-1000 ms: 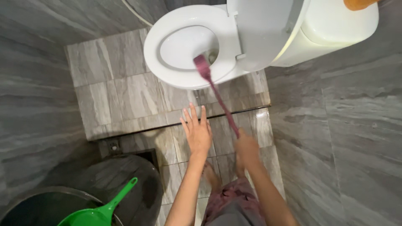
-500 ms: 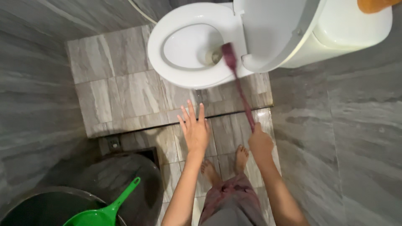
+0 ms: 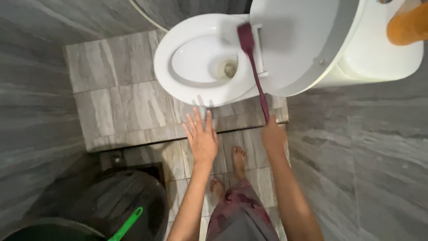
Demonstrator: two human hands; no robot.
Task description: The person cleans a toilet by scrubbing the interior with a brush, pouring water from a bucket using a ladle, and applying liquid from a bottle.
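My right hand [image 3: 273, 136] grips the end of a long maroon toilet brush [image 3: 252, 58]. The brush head rests at the back of the white toilet seat [image 3: 178, 78], close to the raised lid [image 3: 298, 44]. My left hand [image 3: 203, 138] hovers over the floor tiles in front of the bowl, fingers spread, holding nothing. The bowl's drain [image 3: 228, 68] shows inside the seat ring. My bare feet [image 3: 238, 159] stand on the lower tiled floor.
A white cistern [image 3: 379, 53] with an orange object [image 3: 408, 27] on top stands at the right. A dark bucket [image 3: 129, 201] with a green dipper handle [image 3: 127, 224] is at the lower left. Grey tiled walls close in on both sides; a raised tile step [image 3: 125, 102] carries the toilet.
The brush head has moved from the front of the seat, across the bowl, to the back near the lid hinge. My right hand followed to the right; my left hand stayed spread.
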